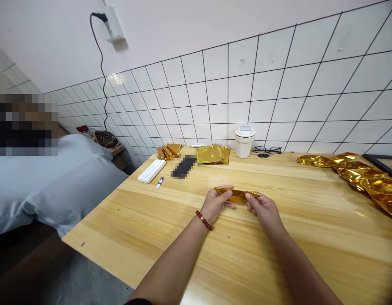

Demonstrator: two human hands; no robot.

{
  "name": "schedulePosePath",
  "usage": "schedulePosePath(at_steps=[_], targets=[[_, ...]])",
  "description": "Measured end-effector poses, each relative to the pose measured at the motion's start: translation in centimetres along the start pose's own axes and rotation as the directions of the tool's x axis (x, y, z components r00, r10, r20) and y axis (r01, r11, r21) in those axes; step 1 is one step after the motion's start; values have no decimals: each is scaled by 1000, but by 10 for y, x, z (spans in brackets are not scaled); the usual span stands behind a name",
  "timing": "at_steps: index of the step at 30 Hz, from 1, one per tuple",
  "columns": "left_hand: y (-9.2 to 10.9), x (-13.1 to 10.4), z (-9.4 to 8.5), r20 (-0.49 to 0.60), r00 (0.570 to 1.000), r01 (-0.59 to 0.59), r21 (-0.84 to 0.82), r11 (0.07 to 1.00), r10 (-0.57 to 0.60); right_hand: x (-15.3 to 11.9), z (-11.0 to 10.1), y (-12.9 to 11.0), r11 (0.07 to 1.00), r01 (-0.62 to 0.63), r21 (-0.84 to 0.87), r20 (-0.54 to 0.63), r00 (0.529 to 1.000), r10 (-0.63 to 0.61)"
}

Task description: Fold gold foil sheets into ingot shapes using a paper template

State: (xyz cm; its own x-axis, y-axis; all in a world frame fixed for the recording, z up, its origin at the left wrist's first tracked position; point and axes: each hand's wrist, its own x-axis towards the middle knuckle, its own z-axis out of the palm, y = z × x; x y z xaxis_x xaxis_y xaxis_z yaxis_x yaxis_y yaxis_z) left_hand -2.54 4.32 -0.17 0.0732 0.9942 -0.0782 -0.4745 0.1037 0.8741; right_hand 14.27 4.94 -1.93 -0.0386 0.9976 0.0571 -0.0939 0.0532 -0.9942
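Note:
Between my two hands is a narrow folded strip of shiny gold foil paper (237, 196), held level above the wooden table (145, 241). My left hand (218, 203), with a red bead bracelet (204, 220) at its wrist, pinches the strip's left end, thumb on top. At the right end, my right hand (262, 206) grips the foil between thumb and fingers. Beyond them lies a stack of flat gold foil sheets (212, 154). Several folded gold foil strips (169, 151) are piled at the table's far left corner.
A white power bank (151, 171), a small blue-and-white tube (159, 182) and a blurred dark phone-like object (184, 166) lie at left. A white lidded cup (245, 142) and glasses (267, 151) stand near the tiled wall. Crumpled gold foil (367, 180) lies right. A person (56, 182) is at left.

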Motion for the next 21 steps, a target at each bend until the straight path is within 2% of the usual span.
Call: schedulePosePath(at_steps=[4, 8, 15, 21], targets=[[-2, 0, 1, -29, 999, -11, 59, 998, 13, -2, 0, -3, 1000, 20, -22, 17, 1000, -20], [-3, 0, 4, -64, 997, -29, 49, 998, 32, -4, 1, -4, 1000, 12, 12, 5, 1000, -13], [-2, -1, 4, -31, 999, 11, 59, 998, -9, -3, 1, -6, 998, 60, 11, -17, 998, -59], [-2, 1, 2, -22, 999, 27, 47, 999, -26, -3, 1, -10, 1000, 11, 23, -58, 998, -9]])
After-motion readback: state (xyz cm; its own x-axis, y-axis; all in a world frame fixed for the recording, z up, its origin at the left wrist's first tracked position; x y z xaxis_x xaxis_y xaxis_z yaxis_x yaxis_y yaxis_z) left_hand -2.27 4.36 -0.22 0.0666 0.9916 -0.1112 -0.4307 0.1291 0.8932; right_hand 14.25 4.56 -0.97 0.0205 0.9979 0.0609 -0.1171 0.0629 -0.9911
